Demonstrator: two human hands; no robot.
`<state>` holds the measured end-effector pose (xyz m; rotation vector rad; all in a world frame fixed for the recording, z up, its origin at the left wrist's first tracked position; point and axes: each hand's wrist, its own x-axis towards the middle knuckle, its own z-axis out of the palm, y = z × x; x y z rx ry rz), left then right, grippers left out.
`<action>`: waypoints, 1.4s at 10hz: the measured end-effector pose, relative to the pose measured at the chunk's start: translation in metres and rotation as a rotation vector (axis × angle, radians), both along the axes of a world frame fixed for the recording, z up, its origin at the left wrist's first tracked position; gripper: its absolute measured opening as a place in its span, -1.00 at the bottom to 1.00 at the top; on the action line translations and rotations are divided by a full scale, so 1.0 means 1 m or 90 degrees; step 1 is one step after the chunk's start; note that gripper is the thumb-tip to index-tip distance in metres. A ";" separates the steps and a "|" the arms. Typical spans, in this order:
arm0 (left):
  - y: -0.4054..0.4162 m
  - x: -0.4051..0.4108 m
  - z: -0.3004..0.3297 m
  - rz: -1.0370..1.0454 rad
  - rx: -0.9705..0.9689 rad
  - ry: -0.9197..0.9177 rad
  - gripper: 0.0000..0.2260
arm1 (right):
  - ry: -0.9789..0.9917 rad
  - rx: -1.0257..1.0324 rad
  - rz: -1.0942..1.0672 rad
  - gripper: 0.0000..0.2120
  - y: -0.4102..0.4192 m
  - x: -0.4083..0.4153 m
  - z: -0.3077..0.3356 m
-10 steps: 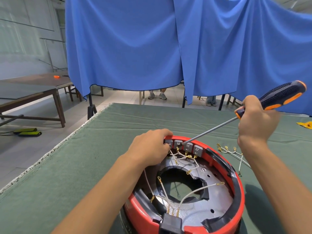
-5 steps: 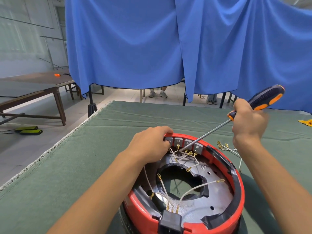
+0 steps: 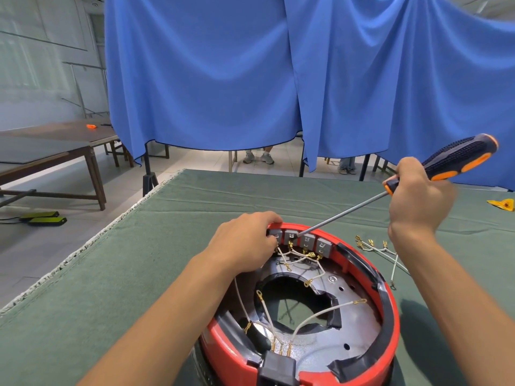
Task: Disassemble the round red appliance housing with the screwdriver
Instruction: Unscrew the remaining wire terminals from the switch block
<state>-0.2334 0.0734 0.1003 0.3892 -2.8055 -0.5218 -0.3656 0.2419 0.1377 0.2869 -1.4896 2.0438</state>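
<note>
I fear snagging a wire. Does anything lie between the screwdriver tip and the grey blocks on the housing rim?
Nothing visible does: the screwdriver tip already sits at the grey blocks. The white wires hang just below them, beside the left hand.

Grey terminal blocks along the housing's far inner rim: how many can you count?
4, side by side: first by the left hand, second at the screwdriver tip, third, fourth. The hand may hide more.
</note>
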 end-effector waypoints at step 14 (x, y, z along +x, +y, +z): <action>0.001 0.000 0.000 0.005 -0.005 -0.005 -0.61 | 0.027 0.242 -0.020 -0.77 -0.022 0.012 0.038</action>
